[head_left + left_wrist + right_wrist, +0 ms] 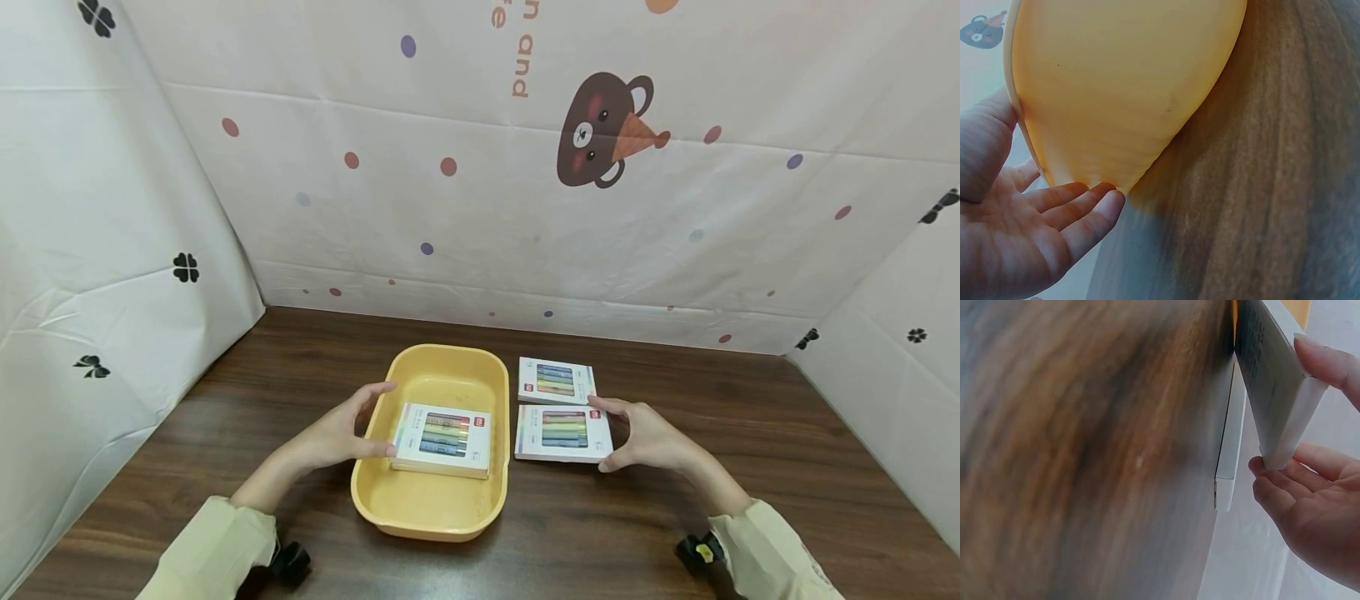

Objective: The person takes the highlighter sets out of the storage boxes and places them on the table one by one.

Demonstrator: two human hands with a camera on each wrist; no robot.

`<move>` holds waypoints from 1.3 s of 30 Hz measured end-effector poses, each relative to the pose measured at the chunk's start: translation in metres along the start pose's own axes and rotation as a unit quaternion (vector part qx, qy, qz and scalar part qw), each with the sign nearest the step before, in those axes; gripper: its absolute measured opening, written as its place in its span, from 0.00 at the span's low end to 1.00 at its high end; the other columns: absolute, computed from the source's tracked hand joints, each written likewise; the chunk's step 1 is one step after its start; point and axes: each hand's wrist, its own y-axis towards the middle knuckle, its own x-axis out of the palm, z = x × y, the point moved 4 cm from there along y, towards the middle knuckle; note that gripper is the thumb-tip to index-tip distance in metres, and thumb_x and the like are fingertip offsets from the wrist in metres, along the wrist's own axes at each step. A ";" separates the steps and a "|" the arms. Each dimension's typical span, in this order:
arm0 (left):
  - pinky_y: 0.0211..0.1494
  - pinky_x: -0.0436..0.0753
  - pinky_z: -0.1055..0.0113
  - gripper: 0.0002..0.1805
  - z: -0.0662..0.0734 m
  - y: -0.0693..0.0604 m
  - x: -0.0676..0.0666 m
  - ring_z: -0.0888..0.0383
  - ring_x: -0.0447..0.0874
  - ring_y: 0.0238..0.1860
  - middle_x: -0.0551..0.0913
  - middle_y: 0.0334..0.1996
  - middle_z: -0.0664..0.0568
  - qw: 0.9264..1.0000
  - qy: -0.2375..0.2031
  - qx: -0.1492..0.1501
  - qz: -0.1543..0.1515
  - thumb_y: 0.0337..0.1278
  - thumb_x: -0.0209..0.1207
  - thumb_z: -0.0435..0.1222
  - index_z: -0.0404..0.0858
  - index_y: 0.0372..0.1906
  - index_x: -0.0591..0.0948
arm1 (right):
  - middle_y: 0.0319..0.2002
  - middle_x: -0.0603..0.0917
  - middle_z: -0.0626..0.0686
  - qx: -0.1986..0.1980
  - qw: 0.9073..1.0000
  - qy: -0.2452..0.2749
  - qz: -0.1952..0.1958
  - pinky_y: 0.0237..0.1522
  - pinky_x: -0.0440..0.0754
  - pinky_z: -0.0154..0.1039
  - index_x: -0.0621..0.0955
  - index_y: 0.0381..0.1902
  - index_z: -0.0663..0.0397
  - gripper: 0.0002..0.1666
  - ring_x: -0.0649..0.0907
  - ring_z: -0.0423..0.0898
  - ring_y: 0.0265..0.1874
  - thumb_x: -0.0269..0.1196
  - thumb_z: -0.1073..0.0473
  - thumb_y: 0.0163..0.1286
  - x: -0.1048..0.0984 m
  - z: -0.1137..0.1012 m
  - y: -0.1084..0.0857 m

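Observation:
My right hand [651, 435] holds the right end of a white box of coloured pens [564, 432], thumb at the near corner and fingers at the far one. In the right wrist view, this box [1275, 381] is tilted off the wooden table. Just behind it lies a similar pen box [556, 379]. My left hand [337, 429] grips the left wall of a yellow basin [431, 510]; in the left wrist view, several fingers press the wall's outside while the thumb passes behind the rim. Inside the basin lies another pen box [443, 437], close to the left thumb.
A dark wooden table [600, 533] carries everything. A white patterned sheet [480, 208] rises behind the table, with more sheeting along both sides. Dark wrist devices [289, 563] sit by the sleeves.

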 end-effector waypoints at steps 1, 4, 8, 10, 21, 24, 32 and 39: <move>0.59 0.55 0.35 0.48 0.000 0.000 0.000 0.32 0.47 0.65 0.54 0.66 0.33 1.000 -0.001 0.000 0.000 0.39 0.70 0.43 0.42 0.66 0.57 | 0.58 0.71 0.66 0.000 1.000 -0.005 -0.001 0.58 0.62 0.58 0.65 0.62 0.69 0.55 0.68 0.58 0.59 0.76 0.57 0.35 0.000 0.000 0.000; 0.59 0.55 0.34 0.48 0.000 0.000 0.000 0.32 0.48 0.65 0.54 0.66 0.33 1.000 -0.002 0.001 0.000 0.39 0.70 0.43 0.42 0.66 0.57 | 0.57 0.71 0.66 -0.002 1.000 -0.022 -0.006 0.57 0.63 0.58 0.65 0.62 0.69 0.56 0.69 0.58 0.58 0.77 0.57 0.34 0.001 0.000 0.001; 0.59 0.55 0.35 0.48 0.000 0.000 0.000 0.32 0.48 0.65 0.54 0.66 0.33 1.000 -0.002 0.001 0.000 0.39 0.70 0.43 0.41 0.67 0.57 | 0.57 0.71 0.66 -0.005 0.999 -0.040 -0.009 0.56 0.64 0.56 0.65 0.62 0.68 0.57 0.69 0.57 0.58 0.77 0.55 0.34 0.001 -0.001 0.001; 0.59 0.56 0.36 0.48 -0.001 0.000 0.000 0.32 0.48 0.65 0.54 0.66 0.34 1.000 -0.002 0.001 0.000 0.39 0.70 0.43 0.41 0.67 0.57 | 0.57 0.71 0.66 -0.009 0.999 -0.044 -0.012 0.56 0.65 0.55 0.65 0.62 0.69 0.57 0.70 0.57 0.57 0.77 0.55 0.34 0.001 -0.002 0.001; 0.60 0.57 0.38 0.48 -0.002 0.001 0.001 0.33 0.50 0.65 0.56 0.66 0.34 1.000 -0.006 0.004 -0.001 0.39 0.70 0.43 0.41 0.67 0.57 | 0.56 0.73 0.66 -0.017 0.995 -0.099 -0.017 0.53 0.68 0.57 0.68 0.60 0.68 0.55 0.71 0.60 0.55 0.77 0.55 0.33 0.002 -0.007 0.001; 0.60 0.57 0.38 0.48 -0.002 0.001 0.001 0.34 0.51 0.65 0.57 0.65 0.33 1.000 -0.007 0.003 0.000 0.39 0.70 0.43 0.42 0.67 0.57 | 0.55 0.73 0.67 -0.017 0.994 -0.107 -0.016 0.53 0.68 0.58 0.68 0.60 0.68 0.54 0.71 0.62 0.55 0.77 0.56 0.33 0.002 -0.007 0.001; 0.60 0.57 0.38 0.48 -0.002 0.002 0.000 0.34 0.51 0.65 0.57 0.65 0.33 1.000 -0.008 0.002 0.000 0.39 0.70 0.43 0.41 0.67 0.57 | 0.53 0.75 0.66 -0.013 0.994 -0.102 -0.020 0.51 0.69 0.58 0.69 0.58 0.70 0.52 0.74 0.59 0.52 0.77 0.58 0.33 0.003 -0.007 0.002; 0.60 0.57 0.38 0.48 -0.002 0.001 0.000 0.34 0.51 0.65 0.57 0.65 0.33 1.000 -0.007 0.002 0.001 0.39 0.70 0.43 0.42 0.66 0.57 | 0.54 0.74 0.67 -0.011 0.996 -0.089 -0.016 0.50 0.70 0.58 0.68 0.59 0.71 0.52 0.74 0.58 0.52 0.77 0.58 0.34 0.001 -0.007 0.002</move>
